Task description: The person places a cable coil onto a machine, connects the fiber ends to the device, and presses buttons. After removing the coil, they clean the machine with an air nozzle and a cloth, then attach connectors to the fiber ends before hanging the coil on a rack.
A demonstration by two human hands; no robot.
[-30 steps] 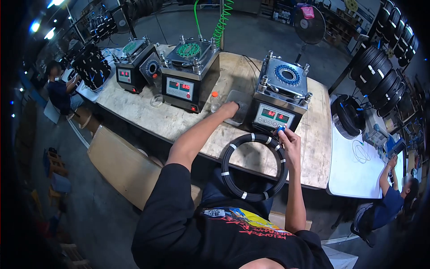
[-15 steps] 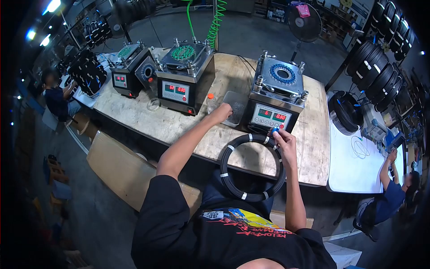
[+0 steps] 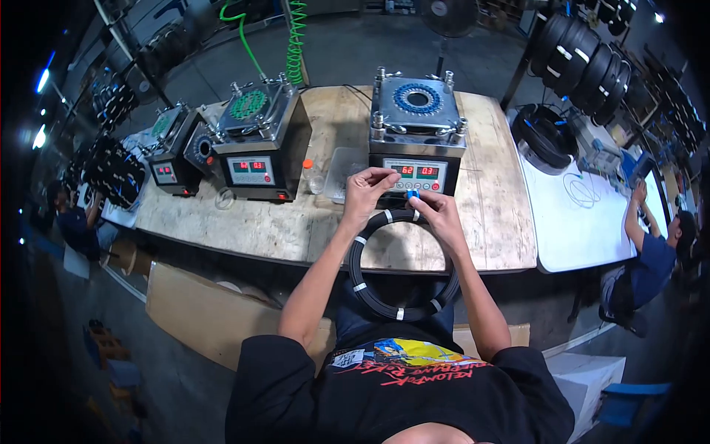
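My right hand (image 3: 441, 220) pinches a small blue connector (image 3: 412, 194) just in front of the nearest machine's panel. Close beside it, my left hand (image 3: 364, 196) is raised with thumb and fingertips together; whatever is between them is too small to make out. Below both hands, a coil of black cable (image 3: 353, 266) with white bands leans upright against the table edge, partly over my lap. Behind the hands stands the machine (image 3: 416, 146), with red digits on its panel and a ring of blue connectors on its metal top.
Two similar machines with green rings, the nearer machine (image 3: 254, 152) and the farther machine (image 3: 168, 148), stand on the left of the wooden table (image 3: 244, 226). A clear tray (image 3: 341, 172) and an orange-capped bottle (image 3: 315, 180) sit between. People work at both sides.
My left hand has come out of the clear tray and moved right, up to the blue connector. My right hand still holds the connector, and the view has shifted right.
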